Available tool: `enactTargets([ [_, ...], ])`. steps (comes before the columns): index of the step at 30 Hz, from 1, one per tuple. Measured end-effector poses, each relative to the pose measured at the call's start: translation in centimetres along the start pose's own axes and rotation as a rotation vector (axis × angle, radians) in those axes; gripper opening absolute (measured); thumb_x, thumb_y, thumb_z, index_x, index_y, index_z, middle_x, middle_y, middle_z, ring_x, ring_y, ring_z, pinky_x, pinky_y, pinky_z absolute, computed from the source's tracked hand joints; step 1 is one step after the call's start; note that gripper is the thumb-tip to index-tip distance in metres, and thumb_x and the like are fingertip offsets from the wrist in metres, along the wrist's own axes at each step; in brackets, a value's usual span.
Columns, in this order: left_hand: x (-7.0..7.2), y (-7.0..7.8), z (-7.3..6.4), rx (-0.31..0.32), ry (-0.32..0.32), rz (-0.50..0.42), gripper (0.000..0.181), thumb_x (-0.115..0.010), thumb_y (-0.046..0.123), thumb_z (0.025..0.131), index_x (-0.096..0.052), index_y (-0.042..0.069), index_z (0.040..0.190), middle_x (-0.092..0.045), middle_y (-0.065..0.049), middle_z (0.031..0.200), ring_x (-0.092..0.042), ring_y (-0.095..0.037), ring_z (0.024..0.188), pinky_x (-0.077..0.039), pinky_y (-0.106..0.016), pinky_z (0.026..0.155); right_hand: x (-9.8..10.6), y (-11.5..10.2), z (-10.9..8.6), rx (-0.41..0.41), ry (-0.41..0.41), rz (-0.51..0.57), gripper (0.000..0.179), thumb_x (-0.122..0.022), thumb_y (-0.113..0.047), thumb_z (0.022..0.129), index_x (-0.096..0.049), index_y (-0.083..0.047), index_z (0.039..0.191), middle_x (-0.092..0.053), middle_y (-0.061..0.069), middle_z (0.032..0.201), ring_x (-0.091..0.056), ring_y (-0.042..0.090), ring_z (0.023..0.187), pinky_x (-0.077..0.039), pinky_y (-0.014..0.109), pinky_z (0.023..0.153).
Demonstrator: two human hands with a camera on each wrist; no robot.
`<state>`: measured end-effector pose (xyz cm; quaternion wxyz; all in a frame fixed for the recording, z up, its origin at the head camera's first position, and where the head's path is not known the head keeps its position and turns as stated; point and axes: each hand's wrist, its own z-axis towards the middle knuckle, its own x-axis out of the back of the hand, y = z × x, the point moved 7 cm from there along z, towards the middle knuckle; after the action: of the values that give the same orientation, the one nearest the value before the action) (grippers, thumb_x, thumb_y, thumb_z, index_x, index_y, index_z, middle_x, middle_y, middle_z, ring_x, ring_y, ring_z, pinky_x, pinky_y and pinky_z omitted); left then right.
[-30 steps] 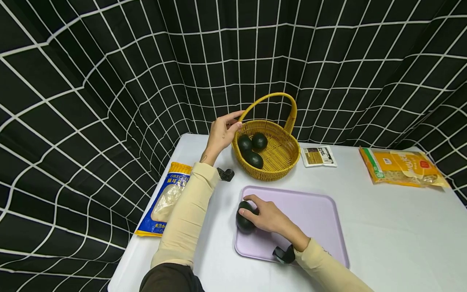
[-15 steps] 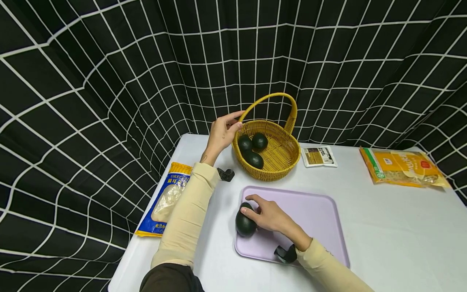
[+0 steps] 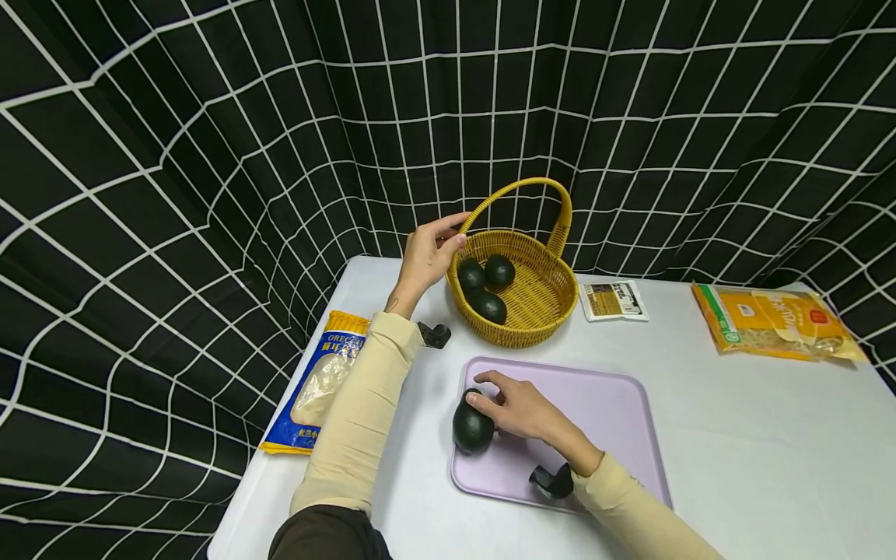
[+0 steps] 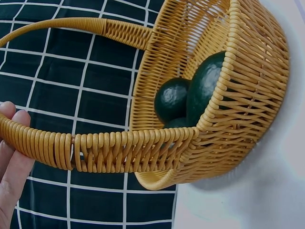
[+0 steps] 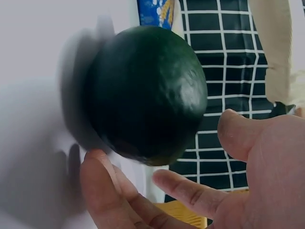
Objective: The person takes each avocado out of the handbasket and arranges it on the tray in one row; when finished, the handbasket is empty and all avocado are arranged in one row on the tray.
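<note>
In the head view my left hand [image 3: 423, 260] holds the handle [image 3: 518, 183] of a yellow wicker basket [image 3: 514, 334] by its left side. The left wrist view has the fingers [image 4: 16, 176] curled behind that handle. Three dark green avocados [image 3: 488, 306] lie together in the basket's left part. Another avocado [image 3: 472, 428] rests on the left side of a lilac tray [image 3: 595, 404]. Beside its narrow end is my right hand [image 3: 525, 408], thumb and fingers spread. From the right wrist, gaps show between the avocado [image 5: 147, 90] and the thumb [image 5: 238, 133].
Under the left forearm lies a blue and yellow pasta bag [image 3: 322, 381]. A small white and brown packet [image 3: 614, 301] is right of the basket, and an orange food bag [image 3: 777, 320] farther right. A black gridded curtain [image 3: 630, 140] stands behind the white table.
My right hand has loosened from the avocado on the tray and drawn slightly to the right, uncovering more of it. The left hand and the basket have stayed in place.
</note>
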<state>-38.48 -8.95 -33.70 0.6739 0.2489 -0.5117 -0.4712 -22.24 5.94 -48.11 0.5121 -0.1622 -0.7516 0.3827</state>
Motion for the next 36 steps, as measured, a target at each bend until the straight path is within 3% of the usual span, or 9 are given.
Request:
enactTargets([
  [6, 0.1, 0.0, 0.0, 0.002, -0.007, 0.002, 0.038, -0.063, 0.016, 0.101, -0.065, 0.021, 0.138, -0.074, -0.012, 0.109, -0.073, -0.028, 0.096, -0.060, -0.033, 0.079, 0.8, -0.2, 0.5, 0.026, -0.008, 0.028, 0.053, -0.059, -0.045, 0.101, -0.056, -0.008, 0.138, -0.073, 0.004, 0.076, -0.069, 0.019, 0.063, -0.051, 0.032, 0.065],
  [10, 0.2, 0.0, 0.1, -0.007, 0.000, 0.015, 0.038, -0.063, 0.016, 0.101, -0.065, 0.019, 0.138, -0.074, -0.011, 0.109, -0.073, -0.023, 0.093, -0.060, -0.032, 0.079, 1.9, -0.6, 1.0, 0.049, -0.002, -0.013, 0.050, -0.058, -0.043, 0.102, -0.057, -0.007, 0.137, -0.074, 0.006, 0.077, -0.068, 0.015, 0.063, -0.052, 0.033, 0.068],
  [20, 0.2, 0.1, 0.0, -0.016, -0.002, 0.025, 0.038, -0.063, 0.016, 0.101, -0.065, 0.021, 0.138, -0.075, -0.010, 0.109, -0.073, -0.026, 0.094, -0.059, -0.031, 0.078, 7.8, -2.9, 3.1, 0.189, 0.107, -0.138, 0.036, -0.063, -0.030, 0.101, -0.066, -0.004, 0.125, -0.073, 0.005, 0.078, -0.067, 0.010, 0.066, -0.053, 0.033, 0.066],
  [30, 0.1, 0.0, -0.1, -0.013, -0.013, 0.022, 0.038, -0.063, 0.016, 0.101, -0.065, 0.022, 0.138, -0.075, -0.010, 0.107, -0.073, -0.030, 0.095, -0.058, -0.031, 0.075, 12.0, -3.6, 6.2, 0.199, 0.179, -0.231, 0.032, -0.066, -0.025, 0.098, -0.069, -0.004, 0.123, -0.074, 0.011, 0.086, -0.069, 0.020, 0.074, -0.054, 0.035, 0.064],
  [36, 0.1, -0.2, 0.0, -0.014, -0.014, 0.029, 0.038, -0.063, 0.016, 0.101, -0.064, 0.021, 0.138, -0.075, -0.010, 0.106, -0.073, -0.030, 0.093, -0.057, -0.030, 0.073, 12.7, -3.3, 7.9, 0.155, 0.195, -0.243, 0.038, -0.065, -0.024, 0.099, -0.065, -0.002, 0.130, -0.074, 0.022, 0.108, -0.072, 0.034, 0.096, -0.058, 0.048, 0.079],
])
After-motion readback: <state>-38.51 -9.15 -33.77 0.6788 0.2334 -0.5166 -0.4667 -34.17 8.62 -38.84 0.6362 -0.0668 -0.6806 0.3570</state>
